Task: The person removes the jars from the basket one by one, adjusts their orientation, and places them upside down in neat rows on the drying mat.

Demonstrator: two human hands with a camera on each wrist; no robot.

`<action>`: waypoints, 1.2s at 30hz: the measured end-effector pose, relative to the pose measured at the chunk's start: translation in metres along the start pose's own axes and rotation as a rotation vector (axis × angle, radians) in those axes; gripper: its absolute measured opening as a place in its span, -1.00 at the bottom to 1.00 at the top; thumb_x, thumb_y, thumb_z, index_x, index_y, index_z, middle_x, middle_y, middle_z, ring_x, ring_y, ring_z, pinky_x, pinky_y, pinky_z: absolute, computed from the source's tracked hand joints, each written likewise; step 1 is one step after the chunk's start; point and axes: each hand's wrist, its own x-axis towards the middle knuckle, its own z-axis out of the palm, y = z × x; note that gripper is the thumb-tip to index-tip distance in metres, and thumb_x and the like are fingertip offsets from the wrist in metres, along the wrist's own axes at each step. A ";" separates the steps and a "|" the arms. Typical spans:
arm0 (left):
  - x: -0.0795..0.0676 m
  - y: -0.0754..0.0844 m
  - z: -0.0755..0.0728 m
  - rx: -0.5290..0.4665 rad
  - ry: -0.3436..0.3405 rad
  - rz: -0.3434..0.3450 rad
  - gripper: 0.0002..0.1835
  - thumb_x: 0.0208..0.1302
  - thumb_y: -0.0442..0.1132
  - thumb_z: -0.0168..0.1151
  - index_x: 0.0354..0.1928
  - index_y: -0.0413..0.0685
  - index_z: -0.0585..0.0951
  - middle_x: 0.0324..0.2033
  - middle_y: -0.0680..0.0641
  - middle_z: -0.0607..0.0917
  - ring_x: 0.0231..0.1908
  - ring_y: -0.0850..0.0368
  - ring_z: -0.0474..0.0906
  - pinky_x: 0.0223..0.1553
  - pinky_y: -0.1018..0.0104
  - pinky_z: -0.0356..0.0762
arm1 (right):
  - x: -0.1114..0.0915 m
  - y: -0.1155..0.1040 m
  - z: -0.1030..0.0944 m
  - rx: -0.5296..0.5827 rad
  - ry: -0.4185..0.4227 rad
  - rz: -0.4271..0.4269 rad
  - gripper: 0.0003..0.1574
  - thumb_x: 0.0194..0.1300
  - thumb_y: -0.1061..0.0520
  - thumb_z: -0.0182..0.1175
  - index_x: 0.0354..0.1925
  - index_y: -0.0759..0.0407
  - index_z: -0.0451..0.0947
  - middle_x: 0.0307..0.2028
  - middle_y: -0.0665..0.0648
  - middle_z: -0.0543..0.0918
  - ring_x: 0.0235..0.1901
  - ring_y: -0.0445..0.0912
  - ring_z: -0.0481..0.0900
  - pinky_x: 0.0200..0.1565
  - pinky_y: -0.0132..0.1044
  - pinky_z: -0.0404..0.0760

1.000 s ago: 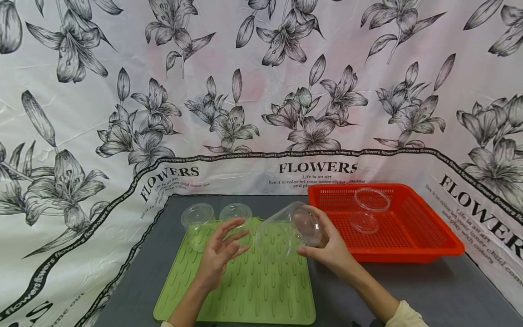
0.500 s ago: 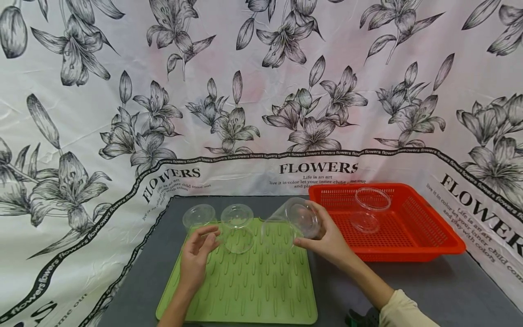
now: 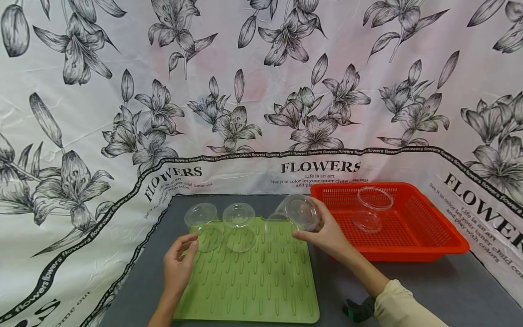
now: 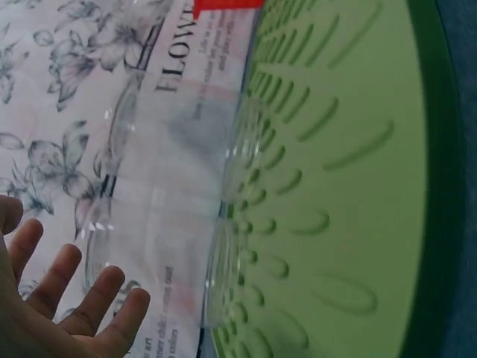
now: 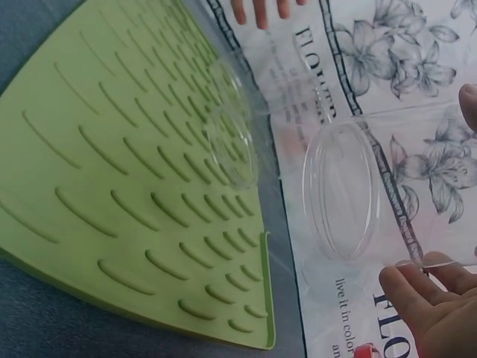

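Observation:
My right hand (image 3: pixel 328 231) grips a clear plastic jar (image 3: pixel 301 212) between thumb and fingers, above the far right part of the green mat (image 3: pixel 249 290). The jar is tilted, and its round rim (image 5: pixel 340 190) faces the mat in the right wrist view. Two similar jars stand side by side at the mat's far edge, a left jar (image 3: pixel 201 213) and a middle jar (image 3: pixel 239 214). My left hand (image 3: pixel 177 263) is in front of the left jar with nothing in its grasp. In the left wrist view its fingers (image 4: pixel 100 298) are spread.
A red plastic basket (image 3: pixel 441 236) stands at the right with one clear jar (image 3: pixel 375 199) upright inside. A black object with green on it (image 3: pixel 358 309) shows beside the right sleeve. Flower-printed cloth (image 3: pixel 253 177) borders the grey table (image 3: pixel 135 281) at the back and sides.
My left hand has moved left and back from in front of the two standing jars. The jar in my right hand has risen slightly and tilted more upright.

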 end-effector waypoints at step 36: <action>0.003 -0.049 -0.029 0.864 -0.388 -0.270 -0.31 0.29 0.15 0.14 0.39 0.01 0.34 0.42 -0.37 0.18 0.33 -0.66 -0.01 0.19 -0.63 -0.06 | 0.031 0.020 0.027 -0.203 0.032 0.074 0.25 -0.23 -0.19 0.59 0.36 -0.05 0.16 0.10 0.18 0.54 -0.01 0.07 0.62 -0.09 -0.16 0.66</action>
